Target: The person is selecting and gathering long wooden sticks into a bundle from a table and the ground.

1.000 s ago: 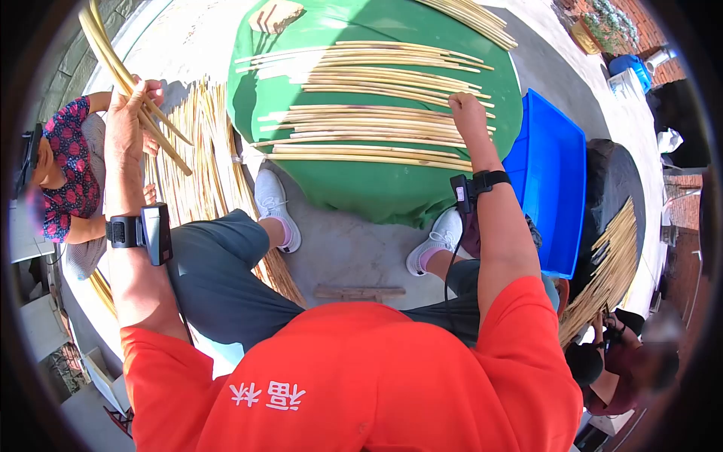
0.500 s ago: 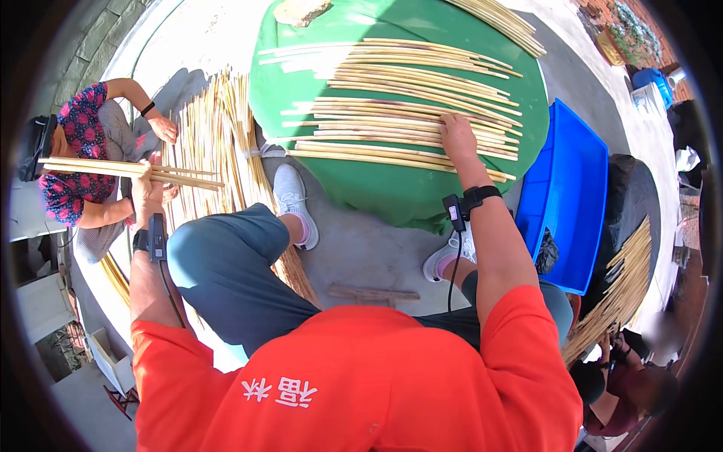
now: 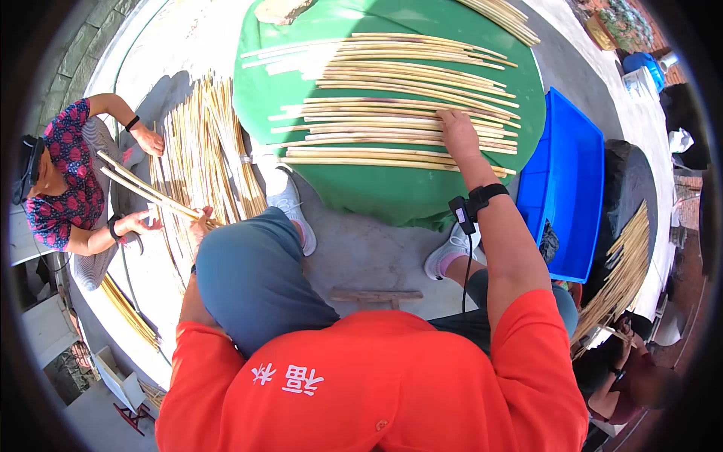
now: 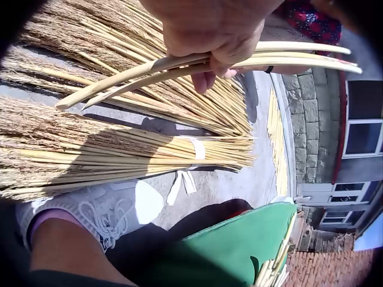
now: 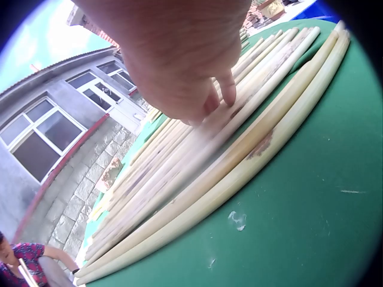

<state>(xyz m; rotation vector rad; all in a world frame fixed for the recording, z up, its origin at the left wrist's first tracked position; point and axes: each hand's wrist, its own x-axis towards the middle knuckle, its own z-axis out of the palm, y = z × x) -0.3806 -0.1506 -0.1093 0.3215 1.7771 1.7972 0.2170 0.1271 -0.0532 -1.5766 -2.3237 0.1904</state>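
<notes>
Curling our left hand (image 4: 209, 27) snugly round long yellow plant stalks (image 4: 119, 76), we guess they're light, bendy, best held mid-way; whether our right hand (image 3: 459, 137) pinches any, we can't tell.

slender yellow stalks (image 3: 376, 118) lie across green cloth (image 3: 346, 192) — held stalks (image 4: 122, 76) slant midair

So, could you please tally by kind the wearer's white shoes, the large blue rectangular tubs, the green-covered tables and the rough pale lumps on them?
White shoes: 2
Large blue rectangular tub: 1
Green-covered table: 1
Rough pale lump: 1
Total: 5
</notes>
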